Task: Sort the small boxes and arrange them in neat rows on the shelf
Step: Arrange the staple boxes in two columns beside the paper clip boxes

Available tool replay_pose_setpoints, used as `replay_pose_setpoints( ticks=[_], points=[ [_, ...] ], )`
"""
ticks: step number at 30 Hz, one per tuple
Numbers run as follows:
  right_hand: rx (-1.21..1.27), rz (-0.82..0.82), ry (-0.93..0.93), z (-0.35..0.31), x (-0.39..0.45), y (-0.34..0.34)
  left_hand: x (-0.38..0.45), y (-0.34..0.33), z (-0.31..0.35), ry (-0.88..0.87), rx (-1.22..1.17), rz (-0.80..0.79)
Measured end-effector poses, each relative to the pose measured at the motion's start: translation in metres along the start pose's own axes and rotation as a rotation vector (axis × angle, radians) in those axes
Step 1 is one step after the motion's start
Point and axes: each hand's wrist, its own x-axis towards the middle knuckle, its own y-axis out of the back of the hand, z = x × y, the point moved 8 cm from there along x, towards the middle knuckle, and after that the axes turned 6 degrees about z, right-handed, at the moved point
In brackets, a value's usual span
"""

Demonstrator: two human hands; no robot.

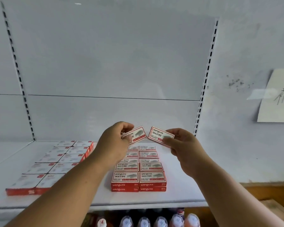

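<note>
My left hand (115,145) grips one small red-and-white staple box (138,134), tilted, above the back of the shelf (179,190). My right hand (184,145) grips a second, matching box (159,134) just to the right of the first; the two boxes are apart. Below both hands, two neat rows of the same boxes (138,171) run front to back, stacked two high at the front. To the left lies another block of larger red-and-white boxes (52,163) in two rows, partly hidden by my left forearm.
The white back panel has slotted uprights at the left (20,79) and right (205,79). A paper note (277,97) is taped to the wall at the right. Bottles with white caps (161,221) stand on the lower shelf. A wooden surface (269,192) lies at the right.
</note>
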Motion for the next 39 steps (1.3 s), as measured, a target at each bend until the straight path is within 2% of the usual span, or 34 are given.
replay_pose_setpoints(
  ticks=[4,9,18,24,32,39],
  points=[
    [-0.106,0.005,0.080,-0.003,-0.005,-0.002,-0.001,0.000,-0.003,0.007,0.016,-0.049],
    [-0.406,-0.019,0.045,0.017,-0.004,-0.002,-0.001,0.005,-0.016,0.021,0.147,-0.014],
    [-0.574,0.082,0.026,0.039,0.007,-0.008,-0.002,-0.019,-0.050,0.061,0.375,-0.136],
    [-0.766,-0.015,0.009,0.044,0.015,-0.024,0.002,-0.025,-0.051,0.020,0.481,-0.162],
    [-0.819,0.092,0.239,0.022,0.016,-0.005,0.000,-0.032,-0.022,-0.170,0.522,-0.060],
    [-0.714,0.164,0.248,0.001,0.039,0.060,0.004,-0.089,0.028,-0.291,0.471,-0.231]
  ],
)
